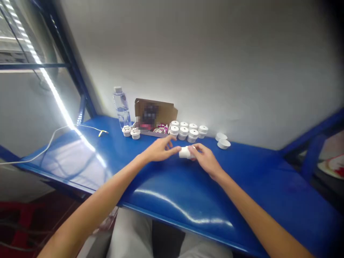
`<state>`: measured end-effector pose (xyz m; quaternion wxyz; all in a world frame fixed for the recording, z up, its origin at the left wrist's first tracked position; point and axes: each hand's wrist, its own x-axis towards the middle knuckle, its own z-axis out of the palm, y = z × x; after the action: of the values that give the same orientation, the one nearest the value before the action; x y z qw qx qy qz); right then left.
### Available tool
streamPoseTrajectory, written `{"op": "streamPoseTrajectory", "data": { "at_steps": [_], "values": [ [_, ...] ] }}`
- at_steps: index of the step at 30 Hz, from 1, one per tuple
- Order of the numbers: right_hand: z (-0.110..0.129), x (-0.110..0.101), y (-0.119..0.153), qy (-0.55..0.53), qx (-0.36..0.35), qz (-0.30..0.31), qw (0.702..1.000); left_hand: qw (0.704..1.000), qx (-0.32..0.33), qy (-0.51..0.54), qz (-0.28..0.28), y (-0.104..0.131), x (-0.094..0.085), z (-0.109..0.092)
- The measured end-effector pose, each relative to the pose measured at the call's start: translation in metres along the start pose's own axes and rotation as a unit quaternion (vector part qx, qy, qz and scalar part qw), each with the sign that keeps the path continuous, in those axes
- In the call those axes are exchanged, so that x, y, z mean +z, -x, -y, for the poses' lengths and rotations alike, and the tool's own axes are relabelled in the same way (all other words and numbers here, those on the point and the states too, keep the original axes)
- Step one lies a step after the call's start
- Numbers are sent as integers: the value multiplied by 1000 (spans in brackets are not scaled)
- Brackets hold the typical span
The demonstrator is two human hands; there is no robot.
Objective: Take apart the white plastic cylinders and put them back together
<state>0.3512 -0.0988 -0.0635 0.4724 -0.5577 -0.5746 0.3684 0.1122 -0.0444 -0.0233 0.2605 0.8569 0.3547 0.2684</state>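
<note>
The bare left forearm (107,195) and bare right forearm (248,202) angle forward and inward, the bare left hand (158,149) loosely curved with thumb outstretched, the bare right hand (205,157) clasped in a pinch.

The right hand (205,158) covers the 3 o'clock end of the white piece (184,153), and whether the left hand (158,149) touches its 9 o'clock end cannot be told. At 11 o'clock from there, coarse blurring masks part of the box (168,111), and markings on the small packets (161,129) are too tiny to read. The view's edge crops the cable (16,162) at 9, a red thing (26,212) at 8 and a blurred red-and-white thing (335,166) at 3.
</note>
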Motion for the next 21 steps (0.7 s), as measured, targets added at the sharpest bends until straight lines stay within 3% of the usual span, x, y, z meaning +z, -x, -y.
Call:
{"op": "streamPoseTrajectory", "data": {
  "at_steps": [4, 10, 12, 14, 17, 21],
  "values": [
    [0, 10, 6, -64, 25, 53, 996, 997, 62, 25, 26, 4, 30, -16],
    [1, 7, 8, -1, 55, 59, 997, 982, 181, -50, -5, 6, 34, -24],
    [3, 7, 9, -3, 56, 45, 997, 982, 182, -49, -12, 6, 36, -26],
    [7, 7, 11, 11, 23, 11, 1000, 989, 140, -27, -22, 5, 38, -27],
    [14, 6, 13, 100, -115, -27, 988, 997, 26, 63, -44, 2, 39, -23],
    [17, -6, 11, 214, -316, 18, 924, 963, -116, 239, -41, -5, 37, -9]
  ]
}}
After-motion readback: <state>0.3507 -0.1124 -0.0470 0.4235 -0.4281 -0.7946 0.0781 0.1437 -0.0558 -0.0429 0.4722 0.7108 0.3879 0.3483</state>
